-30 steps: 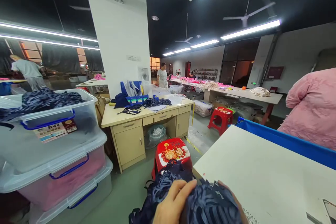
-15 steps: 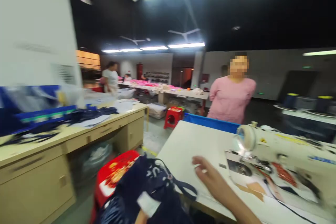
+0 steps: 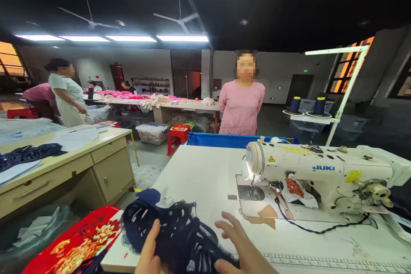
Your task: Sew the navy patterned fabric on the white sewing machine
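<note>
— Navy lace fabric (image 3: 180, 235), where does it lie?

— Bunched at the near left corner of the white sewing table (image 3: 205, 171), part of it spilling over the table's front edge toward the red stool (image 3: 77, 244) below.

— And the hands?

— The left hand (image 3: 150, 252) comes up from the bottom edge, its thumb pressed against the near side of the bundle; its fingers are hidden under the cloth, so I cannot tell how firmly it grips. The right hand (image 3: 240, 244) lies just right of the bundle, fingers spread and apart, palm down, its heel touching the fabric's lower edge.

— What room is around it?

— Bare tabletop runs from the bundle back to the blue bin (image 3: 224, 140) at the far edge. To the right stands the sewing machine (image 3: 314, 169), its needle plate well apart from the right hand. A person in a pink top (image 3: 241, 109) stands behind the bin. Left of the table, a floor aisle separates it from the beige desk (image 3: 80, 167).
</note>
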